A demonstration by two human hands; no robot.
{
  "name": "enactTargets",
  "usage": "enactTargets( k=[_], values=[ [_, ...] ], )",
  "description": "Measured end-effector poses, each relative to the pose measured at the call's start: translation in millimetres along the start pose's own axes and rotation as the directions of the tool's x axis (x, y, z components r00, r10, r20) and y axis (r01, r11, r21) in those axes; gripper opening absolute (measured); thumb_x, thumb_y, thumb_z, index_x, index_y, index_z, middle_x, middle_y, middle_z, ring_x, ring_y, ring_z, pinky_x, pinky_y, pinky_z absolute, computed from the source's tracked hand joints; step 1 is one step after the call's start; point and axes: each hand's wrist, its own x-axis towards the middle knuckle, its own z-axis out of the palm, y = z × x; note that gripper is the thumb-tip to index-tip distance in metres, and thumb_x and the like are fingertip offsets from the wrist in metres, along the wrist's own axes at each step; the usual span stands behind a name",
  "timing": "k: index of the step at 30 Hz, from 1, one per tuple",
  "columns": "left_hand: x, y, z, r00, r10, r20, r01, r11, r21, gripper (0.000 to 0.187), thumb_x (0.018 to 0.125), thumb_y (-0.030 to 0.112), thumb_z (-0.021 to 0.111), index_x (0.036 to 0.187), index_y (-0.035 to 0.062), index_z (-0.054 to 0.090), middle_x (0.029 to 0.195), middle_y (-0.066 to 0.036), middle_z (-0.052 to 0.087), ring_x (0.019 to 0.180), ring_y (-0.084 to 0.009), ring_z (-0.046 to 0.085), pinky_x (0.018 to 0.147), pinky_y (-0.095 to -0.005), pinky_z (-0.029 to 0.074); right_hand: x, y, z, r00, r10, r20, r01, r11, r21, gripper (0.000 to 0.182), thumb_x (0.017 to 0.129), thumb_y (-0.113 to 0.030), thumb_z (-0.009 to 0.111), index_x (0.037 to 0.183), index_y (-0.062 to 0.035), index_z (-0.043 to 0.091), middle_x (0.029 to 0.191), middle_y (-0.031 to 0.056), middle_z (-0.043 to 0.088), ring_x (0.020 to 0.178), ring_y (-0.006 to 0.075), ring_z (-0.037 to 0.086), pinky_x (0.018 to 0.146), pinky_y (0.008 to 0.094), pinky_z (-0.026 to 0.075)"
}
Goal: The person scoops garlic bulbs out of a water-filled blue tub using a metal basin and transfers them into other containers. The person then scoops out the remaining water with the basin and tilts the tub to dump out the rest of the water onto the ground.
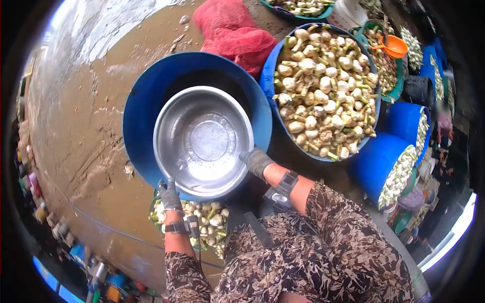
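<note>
A shiny metal basin (166, 146) is held at its near rim by my two gloved hands. My left hand (170, 196) grips the near left edge, and my right hand (257, 162) has hold of the right edge. Inside, the basin shows bare metal with a little wet shine. It is over the mouth of a large blue tub (139, 121), whose inside is dark and partly hidden by the basin. Below my left hand, a heap of garlic bulbs (209, 222) partly shows beside my forearm.
A blue tub heaped with garlic (328, 96) stands at the right, with a red mesh sack (232, 38) behind. Tipped blue barrels (379, 164) of garlic lie further right. An orange scoop (395, 47) rests on another tub. Wet muddy ground (96, 151) spreads left, crossed by a cable.
</note>
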Motion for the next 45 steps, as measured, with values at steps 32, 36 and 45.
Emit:
enactTargets(
  k=[32,36,45],
  values=[
    [284,-88,146,0.976,-0.083,0.201,0.213,0.547,-0.809,0.046,0.091,0.035,0.044,0.126,0.0051,0.045,0.124,-0.013,0.051,0.109,-0.0280,0.051,0.090,-0.0377,0.042,280,57,83,0.942,-0.179,0.285,0.336,0.454,-0.825,0.027,0.082,-0.017,0.051,0.101,-0.0036,0.064,0.094,0.0219,0.064,0.089,0.0322,0.063,0.078,0.0400,0.051],
    [279,-83,143,0.990,-0.029,0.137,0.134,0.488,-0.863,0.040,0.093,0.033,0.039,0.122,0.0082,0.051,0.119,-0.012,0.055,0.102,-0.0280,0.055,0.085,-0.0393,0.046,275,52,90,0.987,0.067,0.144,0.004,0.894,-0.447,0.035,0.081,-0.028,0.055,0.100,0.0010,0.062,0.092,0.0232,0.063,0.087,0.0329,0.062,0.081,0.0361,0.048],
    [157,-8,74,0.977,-0.177,0.117,0.190,0.479,-0.857,0.045,0.081,0.032,0.039,0.113,0.0054,0.057,0.117,-0.014,0.058,0.109,-0.0307,0.051,0.096,-0.0435,0.038,156,-32,41,0.991,0.003,0.136,0.003,0.999,-0.048,0.039,0.073,-0.012,0.060,0.110,-0.0013,0.055,0.087,0.0133,0.063,0.080,0.0235,0.060,0.077,0.0338,0.048]
  ],
)
